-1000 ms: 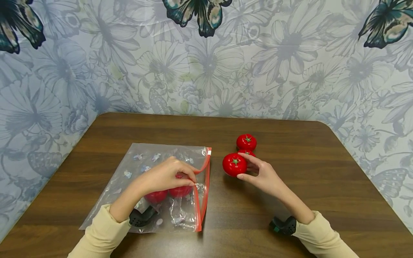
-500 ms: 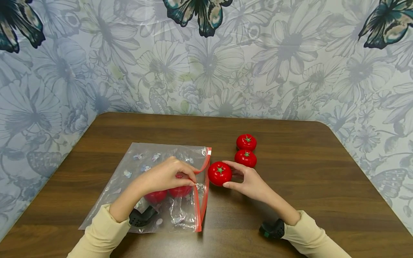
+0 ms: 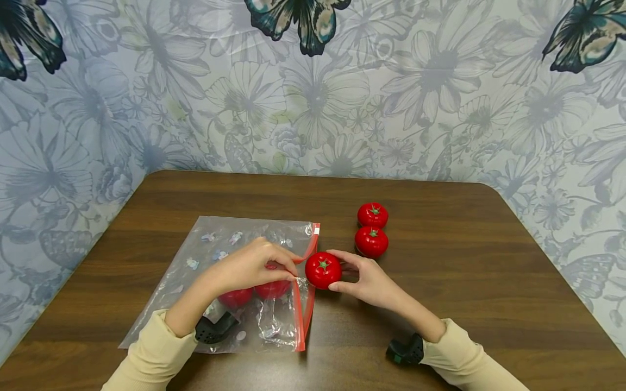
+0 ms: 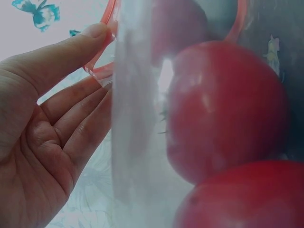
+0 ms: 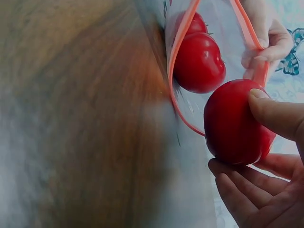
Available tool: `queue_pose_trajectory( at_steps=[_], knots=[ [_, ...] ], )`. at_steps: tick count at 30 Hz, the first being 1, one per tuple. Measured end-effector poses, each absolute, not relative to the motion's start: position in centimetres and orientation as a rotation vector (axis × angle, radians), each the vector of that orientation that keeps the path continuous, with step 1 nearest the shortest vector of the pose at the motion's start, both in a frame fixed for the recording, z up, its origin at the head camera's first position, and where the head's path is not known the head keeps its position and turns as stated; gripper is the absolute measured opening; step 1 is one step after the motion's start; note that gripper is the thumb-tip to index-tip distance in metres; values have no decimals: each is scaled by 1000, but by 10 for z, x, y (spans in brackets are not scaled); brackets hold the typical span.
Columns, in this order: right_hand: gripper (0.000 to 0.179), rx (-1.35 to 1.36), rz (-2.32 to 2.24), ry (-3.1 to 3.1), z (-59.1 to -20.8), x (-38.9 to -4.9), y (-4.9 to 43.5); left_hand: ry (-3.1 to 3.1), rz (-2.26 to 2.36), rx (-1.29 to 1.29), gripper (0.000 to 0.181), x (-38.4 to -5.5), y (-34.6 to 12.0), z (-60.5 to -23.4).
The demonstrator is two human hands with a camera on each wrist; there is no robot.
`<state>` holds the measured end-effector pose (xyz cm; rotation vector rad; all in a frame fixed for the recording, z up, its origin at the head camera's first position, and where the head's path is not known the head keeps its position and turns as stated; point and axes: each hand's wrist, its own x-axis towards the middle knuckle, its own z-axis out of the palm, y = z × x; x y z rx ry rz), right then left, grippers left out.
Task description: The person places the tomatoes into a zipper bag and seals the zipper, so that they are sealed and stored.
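Tomato (image 3: 323,270), clamped in right grip (image 3: 364,279), just brought leftward to open mouth of bag (image 3: 274,320); rim (image 3: 300,320) pinched by left grip (image 3: 266,263). Loose tomatoes (image 3: 371,242) seen right of bag. Approach judged nearly complete.

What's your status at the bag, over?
Left hand pinches red rim of open bag. Right hand holds tomato at the rim. Two more tomatoes on table. Nothing seen blocking entry.

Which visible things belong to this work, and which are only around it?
In the work:
clear plastic bag with red edging, in left hand
round red tomato in right hand
red tomatoes inside bag
probably two loose red tomatoes

Surroundings:
brown wooden table
teal butterfly wall decorations
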<state>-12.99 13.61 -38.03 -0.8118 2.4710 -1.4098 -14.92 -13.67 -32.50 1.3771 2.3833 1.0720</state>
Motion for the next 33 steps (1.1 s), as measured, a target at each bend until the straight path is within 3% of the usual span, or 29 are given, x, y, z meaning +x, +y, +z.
queue_pose_trajectory(
  at_steps=[33],
  knots=[
    [65,-895,-1329,2440,-391,-128,122,2398,1047,1388,7,-149,-136,-326]
  ],
)
